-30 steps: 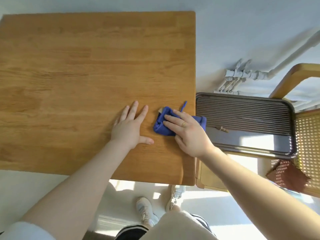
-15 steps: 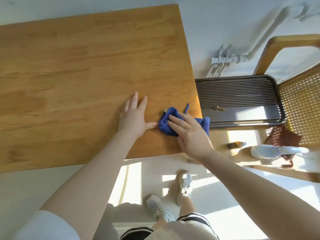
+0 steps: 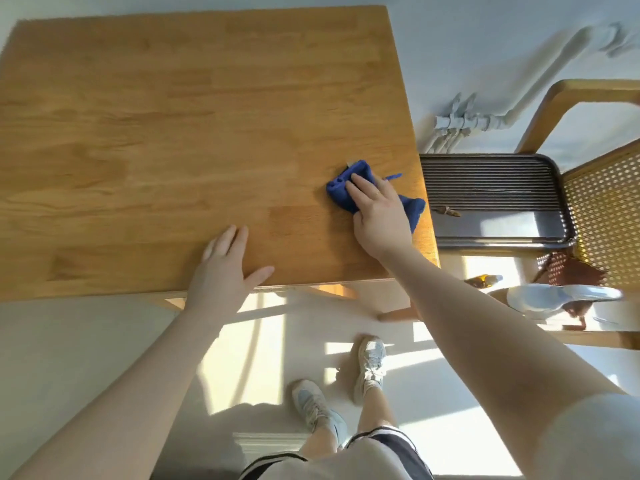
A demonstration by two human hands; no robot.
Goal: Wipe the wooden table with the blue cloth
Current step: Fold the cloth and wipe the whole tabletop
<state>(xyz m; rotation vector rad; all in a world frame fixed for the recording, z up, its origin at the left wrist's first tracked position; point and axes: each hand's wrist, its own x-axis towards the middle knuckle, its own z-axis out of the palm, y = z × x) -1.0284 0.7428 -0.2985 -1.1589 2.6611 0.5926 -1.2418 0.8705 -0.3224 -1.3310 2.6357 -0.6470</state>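
The wooden table (image 3: pixel 173 140) fills the upper left of the head view. A bunched blue cloth (image 3: pixel 341 188) lies on the tabletop close to its right edge. My right hand (image 3: pixel 379 211) presses flat on top of the cloth, fingers pointing up-left, covering its middle. My left hand (image 3: pixel 225 268) rests flat on the table near the front edge, fingers spread, holding nothing, well to the left of the cloth.
A dark ribbed tray (image 3: pixel 491 199) sits just right of the table on a wooden chair with a cane back (image 3: pixel 606 209). White pipes (image 3: pixel 464 123) run along the wall. A spray bottle (image 3: pixel 554 297) lies lower right. My feet (image 3: pixel 370 365) stand on the floor below.
My right hand slid the cloth away from the front edge, along the table's right side. My left hand drew back toward the front edge, so the hands are now farther apart.
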